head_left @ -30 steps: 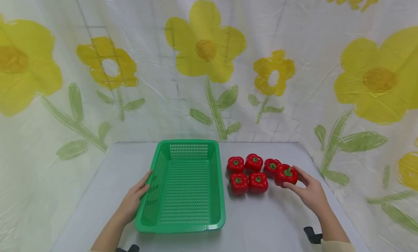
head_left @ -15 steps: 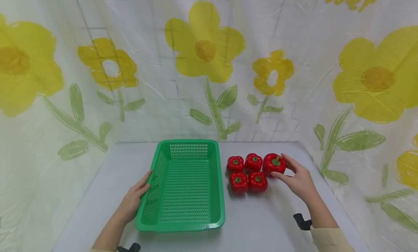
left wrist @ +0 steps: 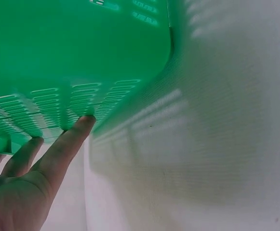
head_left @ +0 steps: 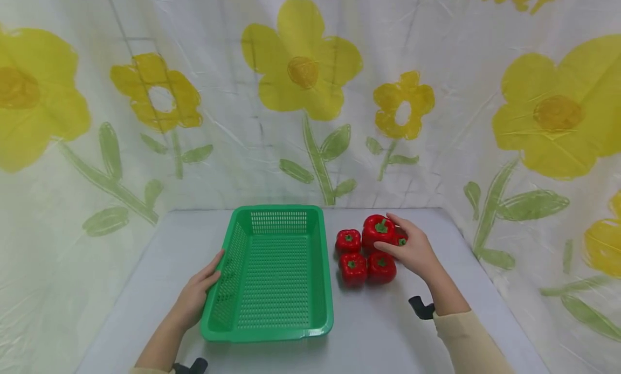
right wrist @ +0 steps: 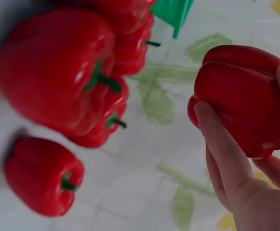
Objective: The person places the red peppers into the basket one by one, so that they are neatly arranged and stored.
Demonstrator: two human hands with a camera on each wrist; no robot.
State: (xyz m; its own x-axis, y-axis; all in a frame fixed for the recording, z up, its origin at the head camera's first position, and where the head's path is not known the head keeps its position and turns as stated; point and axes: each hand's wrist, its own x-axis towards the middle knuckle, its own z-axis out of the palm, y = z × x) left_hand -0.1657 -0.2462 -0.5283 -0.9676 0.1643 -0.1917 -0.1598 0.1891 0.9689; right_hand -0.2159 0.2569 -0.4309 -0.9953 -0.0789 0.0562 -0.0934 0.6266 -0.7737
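My right hand (head_left: 412,250) holds a red bell pepper (head_left: 379,229) with a green stem, thumb and fingers on its sides. In the right wrist view the held bell pepper (right wrist: 241,96) is up off the table, apart from the others. Several more red bell peppers (head_left: 353,269) stand grouped under and around it; the held one covers part of this group in the head view. My left hand (head_left: 196,296) rests at the left side of a green plastic basket (head_left: 267,335). Its extended fingertips (left wrist: 86,120) touch the slotted outer wall in the left wrist view.
The basket's slotted floor (head_left: 274,282) shows bare. A white table (head_left: 378,331) carries basket and peppers, with its back edge against a hanging sheet (head_left: 218,164) painted with yellow flowers. The pepper group stands just right of the basket's right rim (head_left: 326,288).
My right hand has carried the held bell pepper left and slightly up, from the right end of the group to over its back row. The left hand and basket have stayed in place.
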